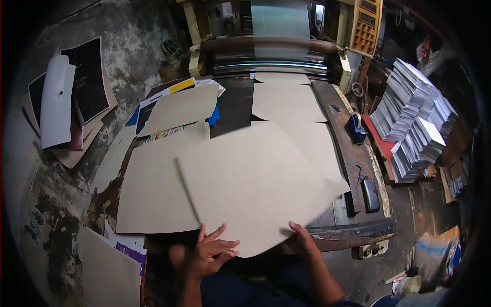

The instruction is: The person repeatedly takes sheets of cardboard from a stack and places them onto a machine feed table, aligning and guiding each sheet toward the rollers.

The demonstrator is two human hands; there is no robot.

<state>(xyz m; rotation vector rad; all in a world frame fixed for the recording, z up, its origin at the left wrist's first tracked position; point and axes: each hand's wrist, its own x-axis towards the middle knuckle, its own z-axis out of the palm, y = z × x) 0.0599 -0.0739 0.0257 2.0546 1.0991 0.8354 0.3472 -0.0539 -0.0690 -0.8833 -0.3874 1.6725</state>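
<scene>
A large beige paperboard sheet [250, 184] is raised at a slant in front of me, over other sheets. My right hand [302, 240] grips its near right edge, thumb on top and the other fingers hidden underneath. Against its near left edge is my left hand [212, 250], fingers spread. Beneath it to the left rests a stack of similar sheets [153, 189]. Beyond it, a row of beige sheets [286, 100] runs up the machine's bed to shiny rollers [271, 69].
Printed sheets and a board [181, 107] lie at the far left of the bed. A tape dispenser [356, 128] and a dark case [370, 194] sit along the right rail. Tall paper stacks [409, 102] stand to the right. Black prints [89, 77] lean at left.
</scene>
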